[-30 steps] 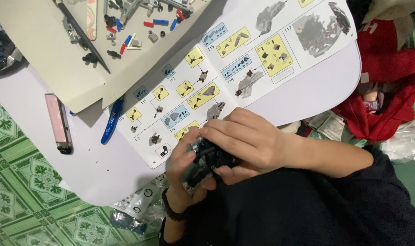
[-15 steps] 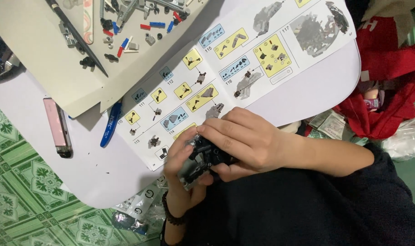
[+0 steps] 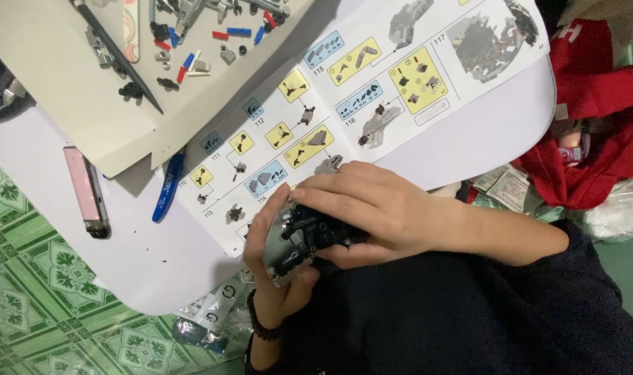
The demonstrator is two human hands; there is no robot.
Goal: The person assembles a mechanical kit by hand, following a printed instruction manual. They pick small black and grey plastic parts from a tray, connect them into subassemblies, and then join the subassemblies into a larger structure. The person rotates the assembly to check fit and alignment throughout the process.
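I cradle the grey-and-black brick model point(image 3: 299, 239) in my left hand point(image 3: 275, 278), fingers closed beneath it, while my right hand point(image 3: 372, 208) clamps over its top just off the counter's point(image 3: 122, 257) near edge, beside the open instruction booklet point(image 3: 344, 90) for easy reference.

Grey-black brick model point(image 3: 299, 239); tilted; held over table edge

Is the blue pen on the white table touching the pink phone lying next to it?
Apart. The head view shows bare white table between the blue pen and the pink phone.
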